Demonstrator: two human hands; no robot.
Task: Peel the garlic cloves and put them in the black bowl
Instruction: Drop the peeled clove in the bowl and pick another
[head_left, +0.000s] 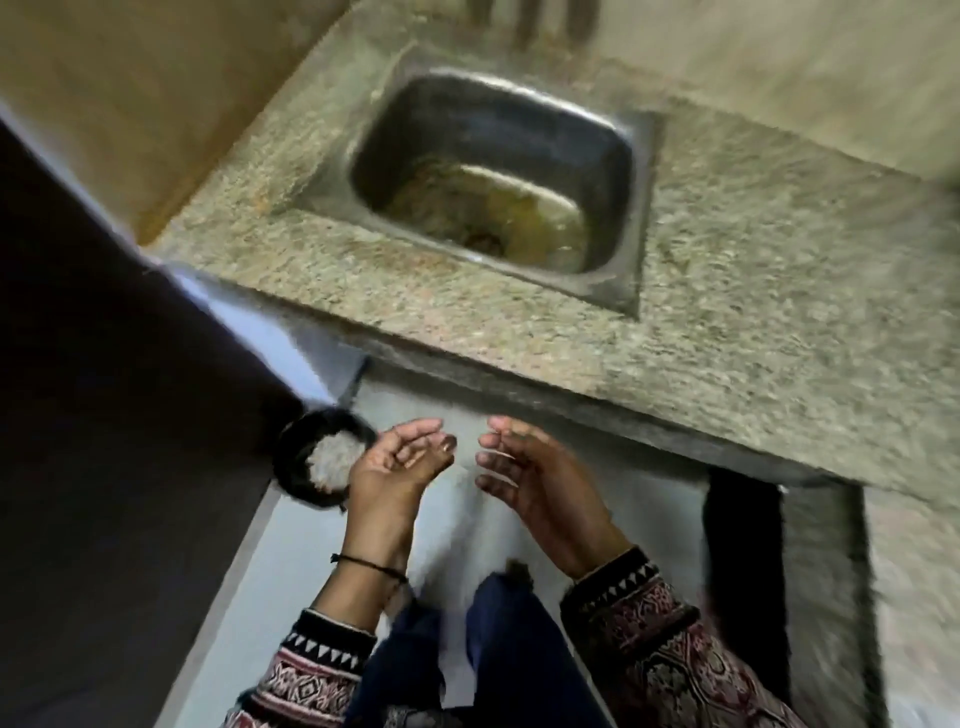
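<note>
**A:** Fingers first. The left fingers (418, 434) are loosely curled with the palm turned inward, and we can make out nothing pinched. The right fingers (496, 460) are likewise slack and half-bent, with nothing in them.

**B:** Agreed. We log the left hand (395, 462) and right hand (524, 467) as facing each other with a gap between them, not touching. The blur is heavy, so a scrap of skin on a fingertip would escape us.

**A:** Task item?

**B:** The black bowl (291, 467) is just beside the left hand, on its outer side, and the hand hides part of its rim. We see a pale heap (332, 460) inside. It is likely peeled cloves, but too blurred to confirm. We cannot tell whether the bowl rests on the floor or on something low.

**A:** Surroundings: a speckled stone counter (753, 312) ahead, with a steel sink (415, 119) set into it and stained near the drain. We see no unpeeled garlic and no loose skins.

**B:** Our judgement of the step: both hands are free and the bowl is filled, so we read this as a late stage, with the peeling apparently done.

**A:** Next move: if any cloves lie out of view, we need one brought to both thumbs. Otherwise the left hand turns, takes the bowl's rim and keeps it level so the heap does not spill.
</note>
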